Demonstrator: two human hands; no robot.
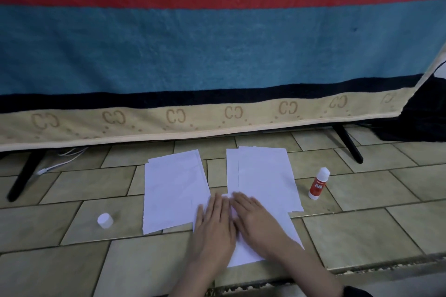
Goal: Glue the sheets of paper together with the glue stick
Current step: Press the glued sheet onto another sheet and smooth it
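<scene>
Two stacks of white paper lie on the tiled floor: a left stack (172, 188) and a right stack (263, 176). A further white sheet (287, 226) lies nearer to me, overlapping both stacks. My left hand (214, 226) and my right hand (255, 219) press flat on this sheet, side by side, fingers straight. A red and white glue stick (318, 184) stands upright to the right of the papers, its white tip showing. Its white cap (105, 220) lies apart on the floor to the left of the papers.
A large blue towel (217, 50) with a red stripe and beige border hangs over a stand just behind the papers. Black stand legs (23, 176) reach the floor at left and right (348, 143). White cables (60, 163) lie at back left. A tile step edge (362, 270) runs nearby.
</scene>
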